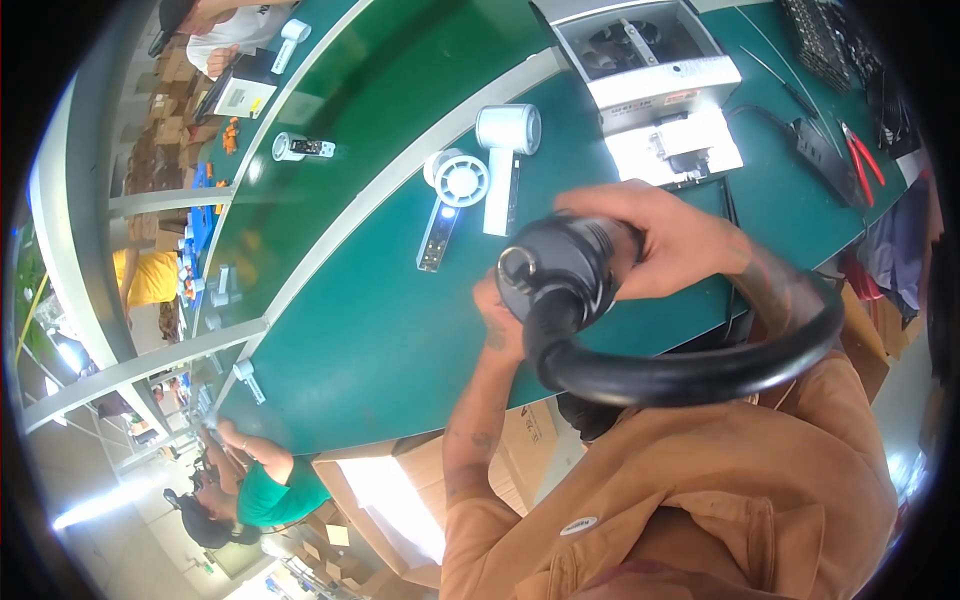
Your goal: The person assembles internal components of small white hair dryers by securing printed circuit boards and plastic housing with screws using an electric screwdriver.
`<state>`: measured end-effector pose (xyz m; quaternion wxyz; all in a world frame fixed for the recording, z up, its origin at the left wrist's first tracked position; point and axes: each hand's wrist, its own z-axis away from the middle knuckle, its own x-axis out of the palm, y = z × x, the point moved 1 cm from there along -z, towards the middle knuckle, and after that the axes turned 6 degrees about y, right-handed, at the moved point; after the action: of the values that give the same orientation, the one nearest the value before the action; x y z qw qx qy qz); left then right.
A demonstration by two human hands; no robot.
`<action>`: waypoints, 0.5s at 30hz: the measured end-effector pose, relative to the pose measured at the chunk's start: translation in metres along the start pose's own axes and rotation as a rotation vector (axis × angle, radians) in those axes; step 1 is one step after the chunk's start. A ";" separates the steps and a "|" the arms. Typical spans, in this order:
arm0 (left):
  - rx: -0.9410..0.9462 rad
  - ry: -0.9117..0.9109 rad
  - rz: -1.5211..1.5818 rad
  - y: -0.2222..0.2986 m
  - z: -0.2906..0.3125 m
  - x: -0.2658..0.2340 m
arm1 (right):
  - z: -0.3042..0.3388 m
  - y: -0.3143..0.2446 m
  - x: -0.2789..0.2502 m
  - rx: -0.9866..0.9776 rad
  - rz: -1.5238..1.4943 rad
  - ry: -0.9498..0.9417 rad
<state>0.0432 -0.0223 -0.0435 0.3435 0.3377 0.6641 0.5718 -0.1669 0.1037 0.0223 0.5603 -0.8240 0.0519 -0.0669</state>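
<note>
My right hand (685, 235) is wrapped around a black electric screwdriver (555, 265), seen from its top end. A metal hanging ring sits on that end, and a thick black cord (680, 378) curves away to the right. My left hand (490, 305) is behind and below the tool, its fingers hidden. Just beyond lie light-blue handheld fans on the green table (400, 330). One fan (462, 182) faces up, with a lit circuit board showing in its handle. Beside it another fan (508, 130) lies with its handle toward me.
A screw feeder (650, 70) with a lit white front stands at the back right. Red-handled pliers (862, 165) and a black power strip (825, 155) lie right of it. Another fan (290, 147) lies beyond the pale divider. Co-workers sit left; a cardboard box (390, 500) stands below.
</note>
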 end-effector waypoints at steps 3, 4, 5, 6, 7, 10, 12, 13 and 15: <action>-0.136 0.184 0.228 -0.008 0.005 0.006 | -0.001 0.005 0.000 -0.046 0.021 0.010; -0.199 0.169 0.083 0.004 0.004 0.007 | -0.002 0.007 0.002 -0.017 0.031 -0.005; -0.261 0.152 -0.062 0.009 0.004 0.007 | -0.003 0.007 0.002 -0.039 0.031 -0.023; -0.266 0.138 0.048 0.007 0.002 0.007 | -0.004 0.006 0.003 -0.038 0.031 -0.022; -0.177 0.118 0.055 0.005 -0.002 0.007 | -0.005 0.006 0.004 -0.064 0.038 -0.024; -0.230 0.203 0.327 0.015 -0.011 0.017 | -0.004 0.005 0.003 -0.049 0.028 -0.026; -0.375 0.305 0.592 0.013 -0.012 0.022 | -0.002 0.006 0.001 -0.002 -0.002 -0.033; -0.359 0.327 0.418 0.005 -0.010 0.021 | -0.002 0.007 0.002 -0.001 0.004 -0.031; -0.615 0.420 0.666 0.018 -0.018 0.023 | -0.002 0.008 0.004 0.004 0.004 -0.027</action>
<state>0.0165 -0.0100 -0.0258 0.0850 0.2919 0.3757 0.8754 -0.1638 0.0980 0.0159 0.5627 -0.8236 0.0460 -0.0547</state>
